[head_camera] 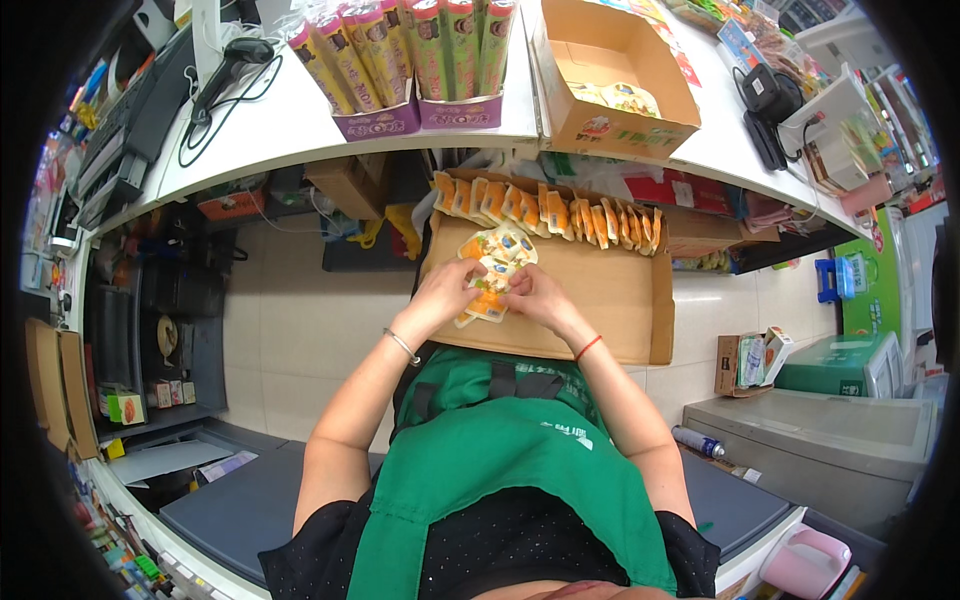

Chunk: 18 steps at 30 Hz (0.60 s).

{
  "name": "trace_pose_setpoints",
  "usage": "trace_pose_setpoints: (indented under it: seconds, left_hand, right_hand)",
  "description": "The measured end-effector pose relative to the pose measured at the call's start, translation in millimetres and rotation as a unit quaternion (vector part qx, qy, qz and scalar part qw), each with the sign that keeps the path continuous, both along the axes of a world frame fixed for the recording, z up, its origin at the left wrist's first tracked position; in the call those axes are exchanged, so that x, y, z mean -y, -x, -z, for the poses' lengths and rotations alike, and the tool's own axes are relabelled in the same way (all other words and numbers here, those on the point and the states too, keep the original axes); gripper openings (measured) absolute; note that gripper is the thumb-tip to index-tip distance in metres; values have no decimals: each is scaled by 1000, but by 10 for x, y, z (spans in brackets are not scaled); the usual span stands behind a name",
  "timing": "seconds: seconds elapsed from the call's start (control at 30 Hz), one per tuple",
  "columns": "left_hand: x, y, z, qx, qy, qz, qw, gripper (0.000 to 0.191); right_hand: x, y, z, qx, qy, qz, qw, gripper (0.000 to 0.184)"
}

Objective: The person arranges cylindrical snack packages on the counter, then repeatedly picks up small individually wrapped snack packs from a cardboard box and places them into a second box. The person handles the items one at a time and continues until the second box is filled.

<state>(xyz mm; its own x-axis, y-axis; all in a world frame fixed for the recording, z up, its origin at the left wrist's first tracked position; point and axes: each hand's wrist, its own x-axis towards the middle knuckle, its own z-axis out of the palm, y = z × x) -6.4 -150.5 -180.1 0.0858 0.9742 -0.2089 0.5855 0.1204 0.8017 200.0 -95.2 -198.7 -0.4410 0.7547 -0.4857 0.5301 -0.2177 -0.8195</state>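
Note:
My left hand (448,289) and my right hand (541,298) pinch the two sides of a small orange-and-white food packet (491,289) between them. Beneath and just beyond it lie more such packets (499,241), partly overlapping. They rest on the left part of a shallow cardboard tray (600,300), which sits at my lap. Along the tray's far edge stands a row of orange packets (555,212), leaning on one another. A silver bangle is on my left wrist, and a red cord is round my right.
On the white counter (255,139) ahead stand tube-shaped snack packs (367,56) in purple boxes, an open cardboard box (619,127) with a few packets, and a black barcode scanner (225,71). Shelves (180,330) are at the left; a grey cabinet (810,442) and a pink mug (806,562) are at the right.

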Motion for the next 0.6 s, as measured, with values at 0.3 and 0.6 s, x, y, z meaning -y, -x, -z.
trace_pose_setpoints:
  seconds: [0.3, 0.6]
  left_hand:
    - [23, -95, -186, 23, -19, -2, 1000, 30]
    - [27, -287, -758, 66, -67, 17, 995, 31]
  right_hand:
    - [86, -105, -4, -54, 15, 38, 998, 43]
    - [186, -346, -719, -55, -114, 50, 991, 41]
